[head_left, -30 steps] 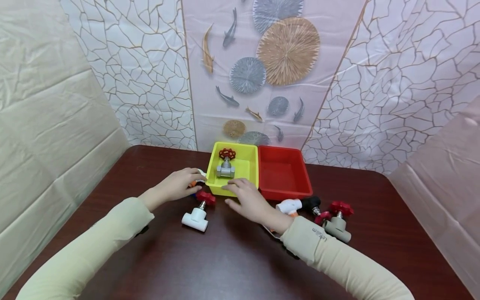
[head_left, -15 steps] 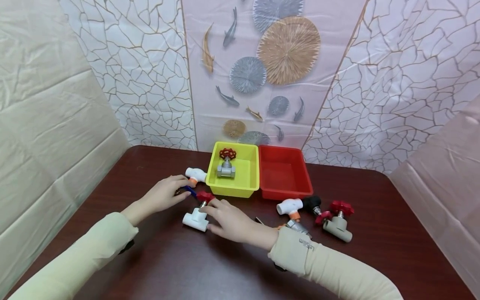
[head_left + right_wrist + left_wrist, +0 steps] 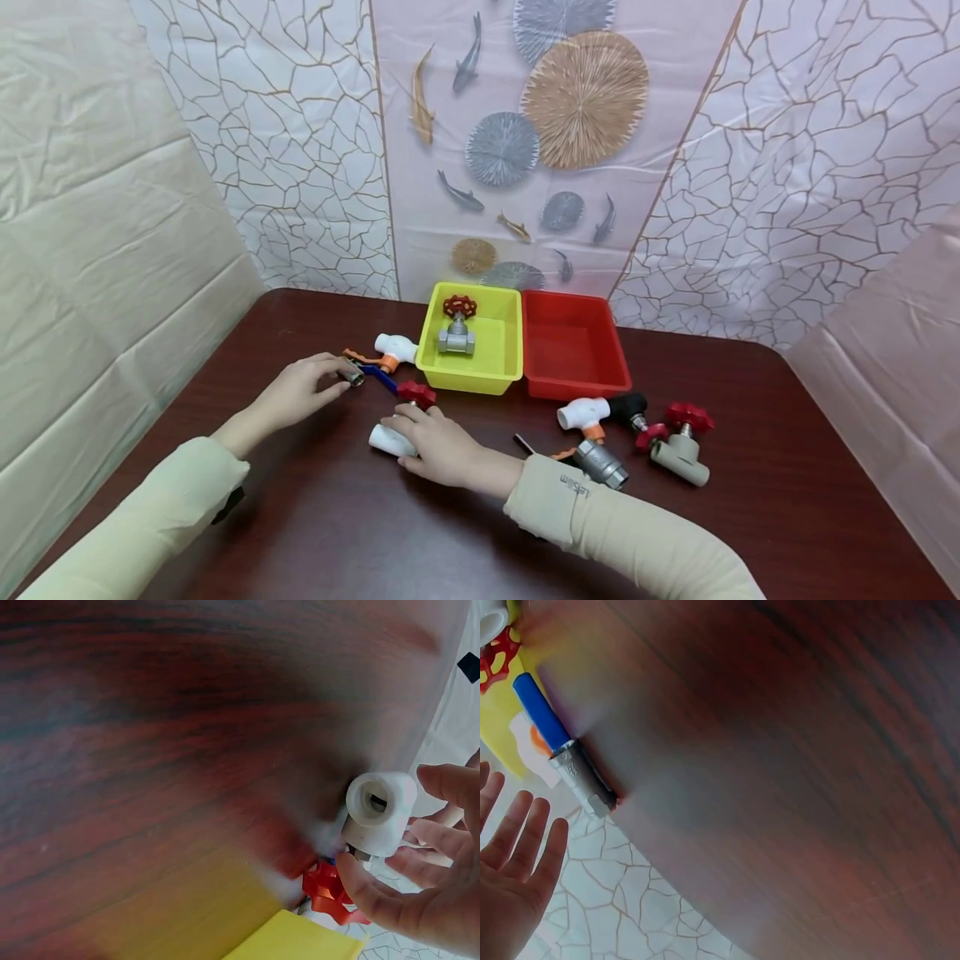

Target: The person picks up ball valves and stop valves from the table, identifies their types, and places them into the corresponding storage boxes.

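Note:
My left hand (image 3: pixel 296 396) is beside a metal valve (image 3: pixel 352 374) with a blue lever (image 3: pixel 381 377). In the left wrist view the fingers of that hand (image 3: pixel 517 874) are spread, with a gap between them and the valve's metal body (image 3: pixel 579 776). My right hand (image 3: pixel 442 446) is over a white tee-shaped valve (image 3: pixel 392 441) with a red handwheel (image 3: pixel 416 393), covering its stem. The right wrist view has the extended fingers of this hand (image 3: pixel 427 877) around the white body (image 3: pixel 381 814), one fingertip near the stem; firm contact is unclear.
A yellow bin (image 3: pixel 497 342) holds a metal valve with a red wheel (image 3: pixel 457 337); a red bin (image 3: pixel 573 346) adjoins it. A white valve with an orange lever (image 3: pixel 396 347) lies left of the yellow bin. Several valves lie at right, among them a grey one (image 3: pixel 681 458) and a metal one (image 3: pixel 600 464).
From near the yellow bin, both hands have come back toward the person, the left one also leftward. My right hand has moved left and down onto the white tee valve.

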### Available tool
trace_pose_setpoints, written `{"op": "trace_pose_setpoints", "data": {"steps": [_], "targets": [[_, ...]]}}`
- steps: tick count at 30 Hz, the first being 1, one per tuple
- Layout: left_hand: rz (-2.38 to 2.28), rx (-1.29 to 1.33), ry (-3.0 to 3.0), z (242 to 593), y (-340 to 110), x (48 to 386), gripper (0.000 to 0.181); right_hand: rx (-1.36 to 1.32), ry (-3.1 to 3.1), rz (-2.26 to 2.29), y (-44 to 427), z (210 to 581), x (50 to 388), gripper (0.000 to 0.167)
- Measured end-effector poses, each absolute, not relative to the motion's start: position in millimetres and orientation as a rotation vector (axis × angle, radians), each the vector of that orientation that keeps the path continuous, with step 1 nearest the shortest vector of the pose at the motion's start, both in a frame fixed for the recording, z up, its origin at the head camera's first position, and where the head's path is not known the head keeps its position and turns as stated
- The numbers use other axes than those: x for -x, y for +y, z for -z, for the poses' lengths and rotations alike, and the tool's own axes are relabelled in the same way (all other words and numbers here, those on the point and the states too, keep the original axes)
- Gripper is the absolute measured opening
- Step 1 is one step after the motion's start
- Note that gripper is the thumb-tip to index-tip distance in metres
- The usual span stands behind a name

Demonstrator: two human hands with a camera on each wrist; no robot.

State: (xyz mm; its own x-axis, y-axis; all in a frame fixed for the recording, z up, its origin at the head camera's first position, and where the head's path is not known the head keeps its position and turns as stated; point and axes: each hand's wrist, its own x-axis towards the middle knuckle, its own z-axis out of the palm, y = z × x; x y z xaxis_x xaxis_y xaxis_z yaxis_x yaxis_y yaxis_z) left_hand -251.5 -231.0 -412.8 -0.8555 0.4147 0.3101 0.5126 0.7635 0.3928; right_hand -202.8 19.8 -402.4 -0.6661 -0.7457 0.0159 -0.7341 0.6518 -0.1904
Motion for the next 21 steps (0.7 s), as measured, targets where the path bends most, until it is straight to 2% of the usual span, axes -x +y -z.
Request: {"op": "trace_pose_setpoints", "data": {"steps": [5,17,21], "targets": [[0.742,0.717,-2.713,411,-236,251,0.018,1.194,2.808,0.268,13,406,208,0.056],[0.8,0.635,-2.708,414,-235,253,0.019,1.11,2.786,0.331,3,413,214,0.053],[0.837,0.591,-2.713,413,-228,256,0.021,1.161,2.813,0.27,1,418,214,0.049]]}}
